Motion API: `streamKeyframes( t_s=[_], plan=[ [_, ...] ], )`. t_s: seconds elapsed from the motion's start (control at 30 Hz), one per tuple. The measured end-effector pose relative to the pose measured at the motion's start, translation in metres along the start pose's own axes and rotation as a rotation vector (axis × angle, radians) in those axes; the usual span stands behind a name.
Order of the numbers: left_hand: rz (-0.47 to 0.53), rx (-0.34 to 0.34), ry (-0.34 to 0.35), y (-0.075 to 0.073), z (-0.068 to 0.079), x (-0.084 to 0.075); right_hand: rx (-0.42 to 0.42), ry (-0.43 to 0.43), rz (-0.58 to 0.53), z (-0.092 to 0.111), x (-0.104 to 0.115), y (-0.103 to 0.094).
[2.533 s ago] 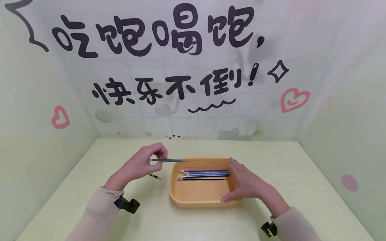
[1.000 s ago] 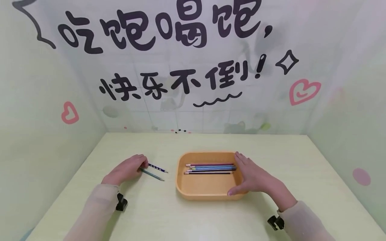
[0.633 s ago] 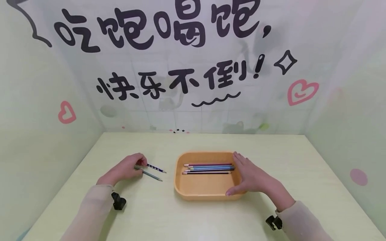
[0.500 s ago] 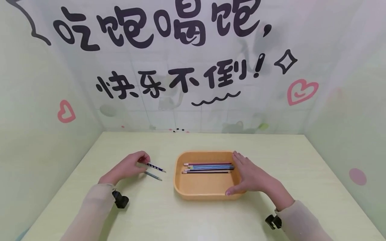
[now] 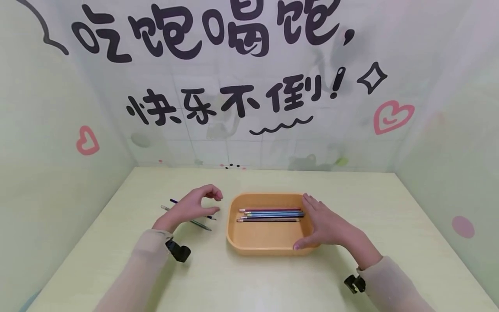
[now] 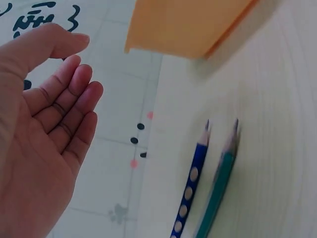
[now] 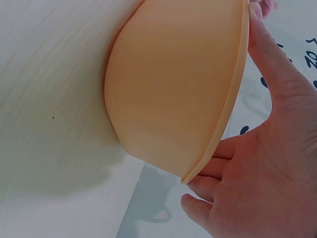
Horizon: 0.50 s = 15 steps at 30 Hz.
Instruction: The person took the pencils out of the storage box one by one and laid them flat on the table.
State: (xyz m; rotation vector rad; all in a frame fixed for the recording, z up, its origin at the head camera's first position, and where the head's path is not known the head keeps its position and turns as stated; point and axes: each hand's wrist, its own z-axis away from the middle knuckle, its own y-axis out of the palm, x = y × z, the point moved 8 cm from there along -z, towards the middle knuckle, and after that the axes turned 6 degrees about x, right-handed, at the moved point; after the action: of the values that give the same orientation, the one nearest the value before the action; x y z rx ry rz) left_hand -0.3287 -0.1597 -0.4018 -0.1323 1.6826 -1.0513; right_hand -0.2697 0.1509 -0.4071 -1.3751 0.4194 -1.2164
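My left hand (image 5: 195, 204) is raised just left of the orange tray (image 5: 269, 251), thumb and fingers apart with nothing between them. On the table under it lie two pencils, partly hidden by the hand in the head view. The left wrist view shows them side by side: a dark blue pencil (image 6: 189, 191) with pale round dots and a green pencil (image 6: 218, 191), points toward the tray. My right hand (image 5: 329, 223) rests along the tray's right end, fingers stretched at the far corner and thumb on the front rim. Inside the tray lie several pencils (image 5: 273, 214), roughly parallel.
A pale wood-grain table (image 5: 249, 281) bears everything. Printed walls (image 5: 249, 147) enclose it at the back and both sides. A black wrist mount (image 5: 178, 251) sits on the left sleeve, another mount (image 5: 354, 284) on the right.
The green pencil, held over the tray's left edge earlier, now lies on the table beside the dotted one. My left hand has let go of the pencils and moved right and up. The right hand stays.
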Motion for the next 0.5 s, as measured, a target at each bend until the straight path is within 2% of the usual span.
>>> streamKeyframes(
  t_s=[0.23,0.33,0.5],
  plan=[
    [0.030,0.065,0.084,0.024,-0.023,-0.037,0.001,0.000,-0.004,0.001,0.000,-0.001],
    [0.052,0.121,0.099,0.039,-0.032,-0.047,0.014,0.016,-0.026,0.002,-0.002,0.001],
    [0.071,0.200,0.111,0.060,-0.045,-0.054,0.010,0.008,-0.014,0.001,0.000,0.000]
  ],
)
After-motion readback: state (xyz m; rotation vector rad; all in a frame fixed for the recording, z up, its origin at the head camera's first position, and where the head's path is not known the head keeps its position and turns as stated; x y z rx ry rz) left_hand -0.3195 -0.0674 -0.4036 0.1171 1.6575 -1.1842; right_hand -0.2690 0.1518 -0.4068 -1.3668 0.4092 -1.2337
